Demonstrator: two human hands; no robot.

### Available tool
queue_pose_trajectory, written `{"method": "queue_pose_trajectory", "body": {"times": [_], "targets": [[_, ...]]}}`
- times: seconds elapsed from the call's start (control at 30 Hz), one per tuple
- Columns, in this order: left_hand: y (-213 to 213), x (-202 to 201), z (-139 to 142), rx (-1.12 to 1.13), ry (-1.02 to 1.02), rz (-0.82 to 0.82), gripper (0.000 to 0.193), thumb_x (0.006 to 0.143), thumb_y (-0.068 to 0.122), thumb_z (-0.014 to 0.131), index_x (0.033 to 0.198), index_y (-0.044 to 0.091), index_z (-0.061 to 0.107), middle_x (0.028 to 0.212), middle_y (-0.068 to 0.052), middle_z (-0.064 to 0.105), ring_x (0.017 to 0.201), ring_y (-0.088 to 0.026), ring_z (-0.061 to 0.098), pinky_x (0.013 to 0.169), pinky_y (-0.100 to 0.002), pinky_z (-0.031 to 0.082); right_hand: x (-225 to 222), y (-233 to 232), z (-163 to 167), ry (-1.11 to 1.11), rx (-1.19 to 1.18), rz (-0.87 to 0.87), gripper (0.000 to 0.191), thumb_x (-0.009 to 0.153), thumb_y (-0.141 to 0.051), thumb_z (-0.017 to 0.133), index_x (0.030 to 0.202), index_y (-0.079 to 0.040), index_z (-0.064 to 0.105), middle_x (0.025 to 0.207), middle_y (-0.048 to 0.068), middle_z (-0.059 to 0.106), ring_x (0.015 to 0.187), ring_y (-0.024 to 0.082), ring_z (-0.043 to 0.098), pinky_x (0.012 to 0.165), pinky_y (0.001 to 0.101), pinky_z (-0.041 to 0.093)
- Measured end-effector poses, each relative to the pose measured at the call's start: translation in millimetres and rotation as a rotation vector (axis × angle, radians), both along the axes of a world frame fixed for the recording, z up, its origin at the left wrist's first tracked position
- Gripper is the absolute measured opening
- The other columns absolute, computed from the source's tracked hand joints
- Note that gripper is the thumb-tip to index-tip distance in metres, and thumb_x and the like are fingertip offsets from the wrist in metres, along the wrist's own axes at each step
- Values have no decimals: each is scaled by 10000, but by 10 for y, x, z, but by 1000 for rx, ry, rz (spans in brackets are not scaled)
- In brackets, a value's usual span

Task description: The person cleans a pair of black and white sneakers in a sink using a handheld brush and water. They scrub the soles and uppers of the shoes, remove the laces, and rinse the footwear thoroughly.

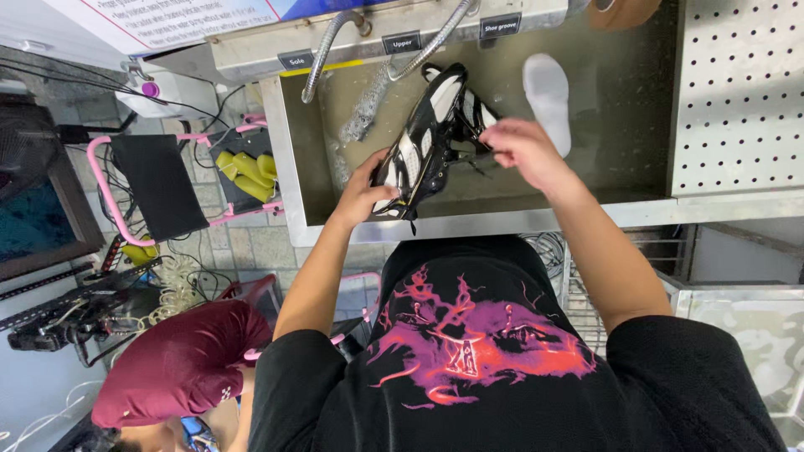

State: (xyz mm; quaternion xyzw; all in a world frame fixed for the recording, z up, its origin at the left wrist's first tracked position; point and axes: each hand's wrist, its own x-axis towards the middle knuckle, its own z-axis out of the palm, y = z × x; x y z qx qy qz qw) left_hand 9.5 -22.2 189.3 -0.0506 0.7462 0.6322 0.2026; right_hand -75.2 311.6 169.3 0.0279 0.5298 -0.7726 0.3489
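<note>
currently the black and white sneaker [423,151] sits over the middle of the steel sink [636,159], tilted with one end up toward the back wall and the other down at the front rim, its underside turned partly to the left. the left hand [368,188] is closed around the lower end of the shoe, fingers wrapped under it; the right hand [515,142] is pinched shut at the laces or tongue area beside the shoe's upper, though i cannot tell exactly which part it grips. judged step: the shoe is being held and turned under water, since a spray falls from the left flexible hose [322,50] just left of the shoe and a second hose [440,33] hangs above it. the next move would seem to call for a firm two-handed hold while the shoe is rotated, keeping it inside the basin walls. a white insole [548,96] lies on the sink floor to the right, near the right hand but apart from it. room: open basin to the right of the insole; the front rim lies just below the left hand, the left wall close beside the spray. a perforated metal panel [737,92] bounds the sink on the right. outside, lower left, a pink-framed cart [159,184] with yellow gloves [247,172], and another person in a maroon top [180,360], well apart.
</note>
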Motion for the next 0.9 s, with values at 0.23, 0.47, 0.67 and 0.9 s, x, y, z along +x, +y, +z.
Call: {"method": "queue_pose_trajectory", "body": {"times": [0.23,0.47,0.67,0.9], "targets": [[47,-28,-175,-208,73,12,805,682,177,793,1418,-31,542,1262,-164,696,1168,-241,647,1061,-312,456,151,-77,-36,767,569,428,349,968,-359,697,887,-23,742,683,78,653,582,165,567,584,306,440],[-133,26,-485,-285,31,148,792,673,163,781,1393,-54,534,1172,-178,723,1082,-226,685,985,-321,499,187,816,-529,-354,-512,-345,272,1016,-296,591,913,-91,737,784,84,645,671,165,493,604,312,339],[-235,95,-674,-316,-32,177,786,669,191,779,1382,-52,554,1152,-184,734,1058,-243,700,961,-318,519,107,1279,-646,-299,-498,-452,386,1101,-398,631,831,-128,689,734,37,617,691,157,505,635,307,350],[-292,81,-842,-266,26,203,789,676,180,775,1382,-81,536,1174,-173,718,1061,-233,680,969,-323,506,90,1357,-480,8,568,188,111,919,-121,661,851,-158,740,686,-1,556,616,123,429,552,309,308]]}}
